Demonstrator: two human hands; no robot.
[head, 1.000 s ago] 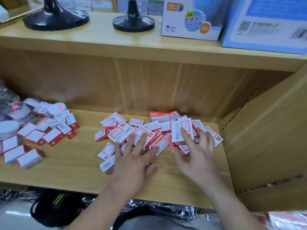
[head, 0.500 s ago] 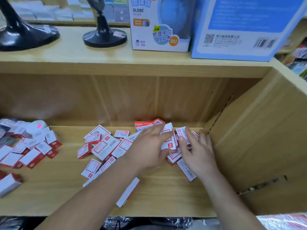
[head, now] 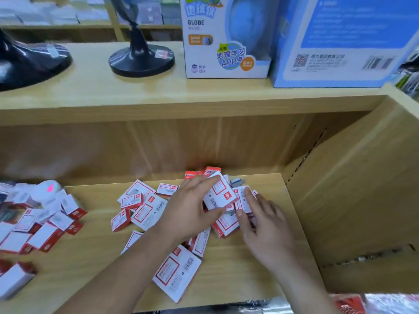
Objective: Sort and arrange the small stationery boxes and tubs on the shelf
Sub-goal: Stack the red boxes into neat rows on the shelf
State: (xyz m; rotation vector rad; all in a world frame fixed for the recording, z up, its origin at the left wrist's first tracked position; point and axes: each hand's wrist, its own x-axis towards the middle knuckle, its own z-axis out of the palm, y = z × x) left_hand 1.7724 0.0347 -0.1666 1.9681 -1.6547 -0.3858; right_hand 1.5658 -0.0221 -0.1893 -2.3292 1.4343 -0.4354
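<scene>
L hand (head: pixel 192 214) grasps one red-white box (head: pixel 221 196), thumb below, fingers over top, held over the pile (head: pixel 147 209) at mid-shelf, far side. R hand (head: pixel 267 225) lies on boxes at pile's right edge; grasping or only resting, cannot tell (blur). Second group (head: pixel 45 225) and a white tub (head: pixel 48 188) lie well apart at left.

Risks, as judged: loose box (head: pixel 176 273) sits at near edge of shelf (head: pixel 90 275), just beside L forearm; an arm sweep could knock it off. Pile boxes overlap, so pulling one may drag neighbours. Sizes look mixed; mis-sorting poss.
</scene>
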